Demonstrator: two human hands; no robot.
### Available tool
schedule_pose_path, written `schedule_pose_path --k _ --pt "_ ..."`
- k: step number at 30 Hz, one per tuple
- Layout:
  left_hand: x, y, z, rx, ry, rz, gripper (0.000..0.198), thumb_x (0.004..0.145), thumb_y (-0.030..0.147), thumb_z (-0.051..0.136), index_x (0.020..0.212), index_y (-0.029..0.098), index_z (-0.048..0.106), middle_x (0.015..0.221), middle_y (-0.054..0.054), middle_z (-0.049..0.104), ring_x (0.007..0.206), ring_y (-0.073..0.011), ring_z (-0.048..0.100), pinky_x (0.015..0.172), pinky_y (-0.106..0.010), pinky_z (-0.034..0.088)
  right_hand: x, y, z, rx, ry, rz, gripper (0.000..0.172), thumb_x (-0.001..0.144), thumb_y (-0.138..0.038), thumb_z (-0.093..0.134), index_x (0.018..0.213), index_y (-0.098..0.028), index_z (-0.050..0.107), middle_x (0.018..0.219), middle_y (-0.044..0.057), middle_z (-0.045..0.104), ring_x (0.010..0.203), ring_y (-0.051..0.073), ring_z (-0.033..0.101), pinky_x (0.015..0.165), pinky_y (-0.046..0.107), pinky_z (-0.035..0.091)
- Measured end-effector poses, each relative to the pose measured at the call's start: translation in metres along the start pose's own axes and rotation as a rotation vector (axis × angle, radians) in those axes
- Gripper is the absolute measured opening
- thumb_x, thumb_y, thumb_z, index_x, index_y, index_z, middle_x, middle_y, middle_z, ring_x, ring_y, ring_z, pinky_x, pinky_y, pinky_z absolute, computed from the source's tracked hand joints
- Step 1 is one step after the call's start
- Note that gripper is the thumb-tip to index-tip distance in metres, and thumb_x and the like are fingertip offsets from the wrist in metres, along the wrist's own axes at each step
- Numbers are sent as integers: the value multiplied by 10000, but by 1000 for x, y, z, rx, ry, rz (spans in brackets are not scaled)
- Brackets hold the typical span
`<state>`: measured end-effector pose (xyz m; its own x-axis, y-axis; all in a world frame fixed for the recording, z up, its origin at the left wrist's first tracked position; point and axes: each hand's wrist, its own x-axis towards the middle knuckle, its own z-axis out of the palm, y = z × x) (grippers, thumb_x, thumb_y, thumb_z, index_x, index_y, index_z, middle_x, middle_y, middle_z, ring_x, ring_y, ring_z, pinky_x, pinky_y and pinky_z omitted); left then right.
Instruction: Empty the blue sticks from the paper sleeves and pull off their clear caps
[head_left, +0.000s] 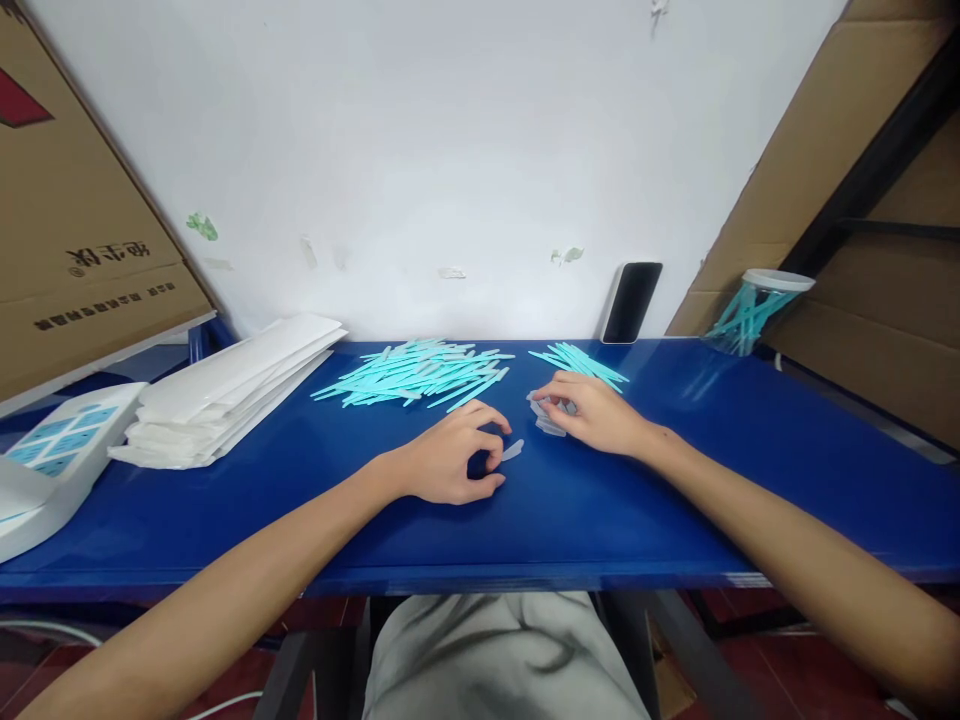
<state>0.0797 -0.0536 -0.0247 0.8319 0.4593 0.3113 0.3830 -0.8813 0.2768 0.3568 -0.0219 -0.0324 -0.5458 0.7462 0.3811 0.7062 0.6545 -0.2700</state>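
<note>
My left hand (461, 458) hovers over the blue table with thumb and fingers apart, holding nothing. Close to its fingertips lies a single clear plastic piece (513, 450), small and flat. To the right, my right hand (589, 408) has its thumb and fingertips pinched at a small heap of clear plastic pieces (551, 428), partly covering them. Behind my left hand spreads a large pile of thin turquoise sticks (420, 372), some with pale, clear-looking ends. A smaller bunch of turquoise sticks (577, 362) lies just beyond my right hand.
White paper sleeves (240, 390) are stacked on the left, beside a white device with blue labels (71, 440). A dark phone (634, 302) leans on the wall. A clear tub with turquoise sticks (756, 310) stands at the right. Cardboard (82, 200) flanks the blue table (300, 530).
</note>
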Motion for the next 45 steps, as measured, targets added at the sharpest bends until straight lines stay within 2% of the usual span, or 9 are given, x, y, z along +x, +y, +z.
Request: schedule_pose_path --k 1,5,10,16,22,26,31,37,45 --pt "0 0 0 2 0 -6 62 867 272 671 856 213 687 1272 -101 611 1224 -248 546 1025 -400 491 0 -1 1 -7 9 -5 320 972 -310 491 1133 -188 739 997 102 681 937 243 630 829 373 489" --pt "-1 -3 -1 29 -4 -24 239 893 254 615 1120 232 686 1303 -115 589 1234 -260 538 1071 -438 459 -1 5 2 29 50 19 356 981 -281 446 1218 -180 692 1146 139 648 1095 276 611 972 446 482" --pt "0 -12 0 103 9 -64 217 941 304 560 1092 216 690 1242 -105 610 1145 -246 565 1005 -409 478 -1 8 5 186 64 80 390 994 -264 376 1238 -203 673 1286 122 654 1244 266 588 1089 470 440" --pt "-1 -30 3 363 130 -279 305 972 336 494 1160 175 673 1130 -121 639 1051 -278 576 909 -436 487 6 -1 14 597 -1 276 396 1006 -342 387 1238 -237 690 1309 87 683 1226 267 622 1077 474 465" --pt "-2 -34 1 435 11 -416 300 968 275 452 1130 168 681 1080 -117 671 1055 -296 589 919 -454 466 13 -8 22 1007 -11 241 359 971 -431 492 1198 -258 710 1353 54 659 1344 258 538 1170 426 369" --pt "-2 -37 0 446 -4 -428 295 988 301 452 1141 178 673 1091 -110 684 1059 -291 606 890 -424 460 11 -5 19 762 106 222 371 999 -419 442 1182 -236 708 1286 59 690 1257 265 598 1136 459 405" --pt "-2 -41 -2 432 -34 -459 334 1010 308 430 1187 155 668 1039 -115 692 984 -273 643 821 -381 461 4 -2 15 309 30 136 464 1024 -442 409 1299 -186 683 1361 121 661 1295 308 579 1142 499 396" --pt "-3 -41 -2 427 -16 -485 408 1022 386 419 1230 163 691 1023 -118 677 899 -256 649 763 -352 455 3 -5 15 261 -35 8 529 1059 -488 332 1415 -208 606 1438 93 612 1334 270 558 1152 451 401" --pt "1 -35 -10 385 -46 -547 282 948 260 501 914 204 775 943 -96 736 938 -280 659 693 -335 416 3 -3 14 228 -21 -35 509 1061 -477 344 1399 -207 612 1393 100 639 1280 262 592 1104 431 441"
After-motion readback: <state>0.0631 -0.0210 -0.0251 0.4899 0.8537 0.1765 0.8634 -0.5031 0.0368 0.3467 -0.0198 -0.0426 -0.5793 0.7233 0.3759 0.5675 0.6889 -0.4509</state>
